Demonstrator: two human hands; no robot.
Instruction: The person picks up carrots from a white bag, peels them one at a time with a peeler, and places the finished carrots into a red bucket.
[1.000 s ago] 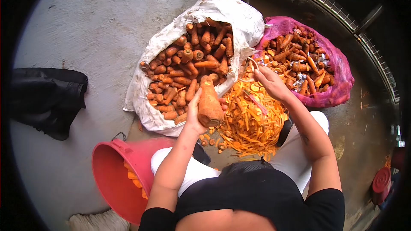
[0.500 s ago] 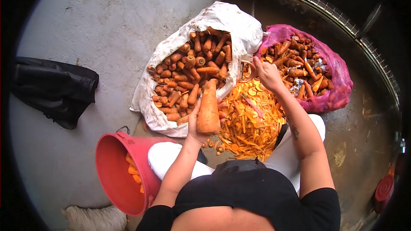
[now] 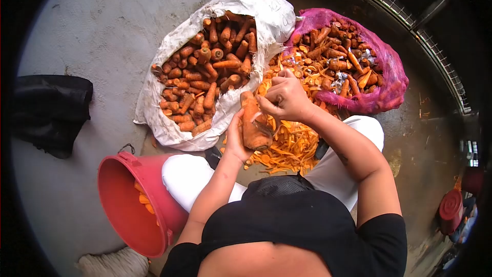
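Observation:
A large carrot (image 3: pixel 254 132) rests in my left hand (image 3: pixel 236 141), whose fingers are wrapped around its side. The carrot is tilted, with its thick end toward me. My right hand (image 3: pixel 287 97) is closed on a peeler (image 3: pixel 256 116); a small pale part of it shows against the carrot, and the rest is hidden by the fingers. Below both hands lies a heap of orange peelings (image 3: pixel 293 146) and cut carrot slices. Just beyond, a white sack (image 3: pixel 177 43) gapes open, full of unpeeled carrots (image 3: pixel 210 61).
At the right, a pink mesh sack (image 3: pixel 392 69) holds carrots and scraps. A red bucket (image 3: pixel 171 202) lies tipped by my left leg with peeled carrots (image 3: pixel 144 200) inside. A black cloth (image 3: pixel 51 110) is at far left. A metal grate (image 3: pixel 384 0) edges the floor.
My right hand has come down and left, bringing the peeler onto the carrot. The carrot has turned in my left hand. The whole view has shifted slightly.

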